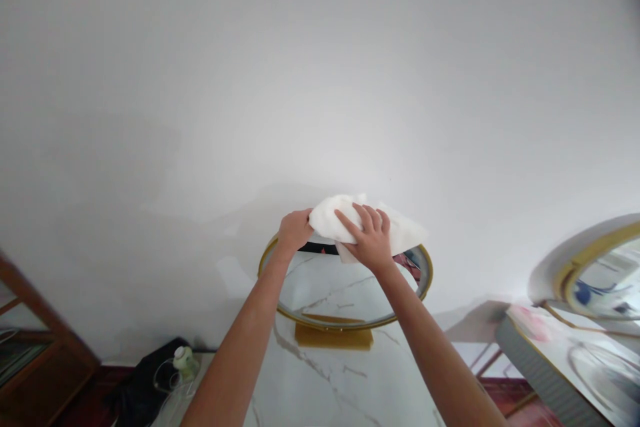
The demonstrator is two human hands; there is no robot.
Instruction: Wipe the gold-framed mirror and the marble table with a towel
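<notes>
A round gold-framed mirror (350, 293) stands on a gold base (333, 335) on a white marble tabletop (320, 380), against a white wall. My left hand (294, 230) grips the top left rim of the mirror, fingers curled. My right hand (369, 237) presses a white cloth (333, 217) against the mirror's upper edge, fingers spread flat over it. The cloth drapes over the top of the frame and spills to the right.
A small green-capped bottle (185, 360) and a black bag (150, 373) lie at the lower left. A wooden cabinet (35, 347) stands at the far left. A second gold-framed mirror (600, 273) and another table (555, 360) are at the right.
</notes>
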